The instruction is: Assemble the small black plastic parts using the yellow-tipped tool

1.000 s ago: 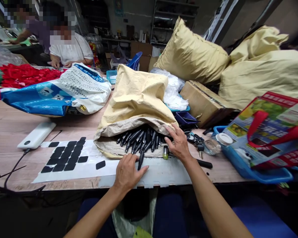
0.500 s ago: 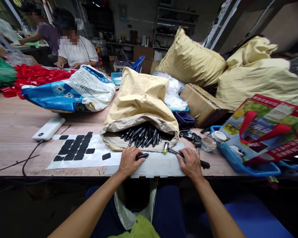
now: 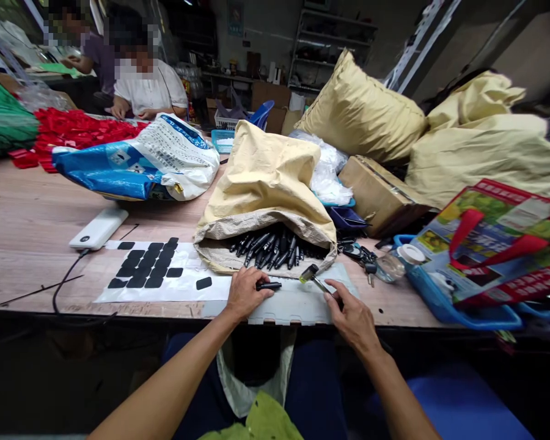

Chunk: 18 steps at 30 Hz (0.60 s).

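My left hand is closed on a short black cylindrical piece lying over the pale grey mat. To its right, my right hand grips the handle of a small hammer, its head with a yellow-green face tilted just above the mat. Beyond both hands, a cream cloth sack lies with its mouth towards me, showing many black cylindrical pieces. Left of my left hand, a white sheet carries rows of black rounded squares.
A white power bank with a cable sits at the left, near a blue-and-white bag. To the right are keys, a clear jar and a blue basket. Two people work at the back left.
My right hand has lifted the hammer's handle off the table, and the hammer head has tilted. My left hand keeps its hold on the black piece. The whole view has shifted slightly.
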Each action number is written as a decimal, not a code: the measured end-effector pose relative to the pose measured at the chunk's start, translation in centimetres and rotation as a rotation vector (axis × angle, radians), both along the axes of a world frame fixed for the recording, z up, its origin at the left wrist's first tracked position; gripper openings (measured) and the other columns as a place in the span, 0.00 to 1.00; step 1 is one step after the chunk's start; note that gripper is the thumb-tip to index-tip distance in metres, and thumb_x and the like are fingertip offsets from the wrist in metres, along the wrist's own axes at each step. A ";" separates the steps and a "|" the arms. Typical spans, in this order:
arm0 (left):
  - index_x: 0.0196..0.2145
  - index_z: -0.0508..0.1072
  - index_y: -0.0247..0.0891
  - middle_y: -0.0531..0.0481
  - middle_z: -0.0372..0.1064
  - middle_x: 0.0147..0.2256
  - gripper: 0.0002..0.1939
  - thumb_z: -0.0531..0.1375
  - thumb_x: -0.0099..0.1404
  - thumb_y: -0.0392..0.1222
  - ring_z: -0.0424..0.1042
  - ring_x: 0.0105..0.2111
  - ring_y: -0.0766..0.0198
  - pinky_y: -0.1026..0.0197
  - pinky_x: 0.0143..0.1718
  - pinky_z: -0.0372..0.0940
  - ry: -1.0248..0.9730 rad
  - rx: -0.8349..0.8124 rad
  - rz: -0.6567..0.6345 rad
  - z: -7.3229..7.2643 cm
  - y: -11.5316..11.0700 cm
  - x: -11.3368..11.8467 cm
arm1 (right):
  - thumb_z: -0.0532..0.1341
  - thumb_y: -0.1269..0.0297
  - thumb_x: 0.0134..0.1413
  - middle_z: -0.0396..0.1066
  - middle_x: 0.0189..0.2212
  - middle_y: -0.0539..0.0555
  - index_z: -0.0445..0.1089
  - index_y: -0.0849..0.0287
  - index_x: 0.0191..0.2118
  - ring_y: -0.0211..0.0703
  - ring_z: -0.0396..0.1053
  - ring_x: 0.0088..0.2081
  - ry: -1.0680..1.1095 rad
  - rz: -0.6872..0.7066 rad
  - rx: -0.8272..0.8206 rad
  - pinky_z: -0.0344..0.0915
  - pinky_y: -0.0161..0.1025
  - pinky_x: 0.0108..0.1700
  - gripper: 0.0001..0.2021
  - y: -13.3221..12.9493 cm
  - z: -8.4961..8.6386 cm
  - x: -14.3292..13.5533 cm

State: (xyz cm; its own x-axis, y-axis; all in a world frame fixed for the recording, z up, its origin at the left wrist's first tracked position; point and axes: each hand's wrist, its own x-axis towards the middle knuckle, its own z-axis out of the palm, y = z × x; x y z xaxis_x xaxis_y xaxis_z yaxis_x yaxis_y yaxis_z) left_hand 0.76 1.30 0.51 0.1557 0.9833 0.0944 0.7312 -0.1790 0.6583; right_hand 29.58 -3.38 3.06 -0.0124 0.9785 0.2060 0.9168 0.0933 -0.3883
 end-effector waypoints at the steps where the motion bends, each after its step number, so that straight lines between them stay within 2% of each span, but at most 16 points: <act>1: 0.38 0.78 0.46 0.54 0.74 0.38 0.11 0.72 0.56 0.44 0.67 0.43 0.56 0.55 0.45 0.56 0.001 -0.001 0.004 0.0 0.0 0.0 | 0.56 0.57 0.67 0.79 0.41 0.51 0.68 0.48 0.59 0.47 0.77 0.41 0.046 0.022 0.020 0.69 0.40 0.40 0.18 -0.1 0.3 -0.7; 5: 0.38 0.79 0.47 0.53 0.75 0.39 0.12 0.73 0.56 0.46 0.67 0.44 0.55 0.54 0.46 0.56 0.006 -0.002 0.008 0.0 0.0 0.1 | 0.53 0.59 0.70 0.76 0.53 0.54 0.68 0.50 0.61 0.46 0.75 0.50 0.121 0.164 0.104 0.70 0.40 0.50 0.19 -0.5 1.2 -4.0; 7: 0.39 0.80 0.48 0.53 0.75 0.39 0.12 0.73 0.56 0.47 0.67 0.45 0.55 0.54 0.46 0.56 0.005 -0.002 0.011 0.0 0.0 0.1 | 0.52 0.61 0.71 0.77 0.49 0.53 0.68 0.49 0.63 0.45 0.76 0.47 0.073 0.212 0.115 0.70 0.38 0.46 0.19 -0.7 1.4 -5.5; 9: 0.39 0.80 0.49 0.53 0.74 0.39 0.12 0.72 0.57 0.47 0.67 0.45 0.54 0.54 0.45 0.56 0.006 0.001 0.015 0.0 -0.1 0.1 | 0.52 0.62 0.71 0.77 0.41 0.52 0.67 0.47 0.64 0.43 0.75 0.40 -0.002 0.230 0.135 0.69 0.36 0.39 0.20 -1.0 1.6 -6.8; 12: 0.40 0.81 0.49 0.52 0.73 0.38 0.11 0.72 0.58 0.48 0.66 0.44 0.54 0.54 0.45 0.56 0.005 0.008 0.013 -0.1 -0.1 0.1 | 0.52 0.66 0.71 0.73 0.33 0.52 0.65 0.46 0.66 0.41 0.72 0.34 -0.076 0.233 0.202 0.63 0.34 0.33 0.22 -1.3 1.3 -8.1; 16: 0.39 0.81 0.48 0.52 0.74 0.38 0.10 0.72 0.58 0.47 0.66 0.44 0.55 0.54 0.45 0.56 -0.012 0.014 0.024 -0.1 -0.1 0.2 | 0.52 0.71 0.69 0.71 0.31 0.51 0.68 0.46 0.64 0.39 0.70 0.32 -0.141 0.252 0.222 0.60 0.34 0.31 0.23 -1.3 0.5 -8.3; 18: 0.38 0.81 0.48 0.53 0.74 0.38 0.10 0.72 0.57 0.46 0.66 0.44 0.55 0.54 0.45 0.56 -0.030 0.013 0.029 -0.1 -0.2 0.3 | 0.52 0.71 0.69 0.72 0.32 0.51 0.67 0.45 0.64 0.40 0.71 0.33 -0.134 0.218 0.240 0.60 0.34 0.31 0.23 -1.2 0.2 -7.9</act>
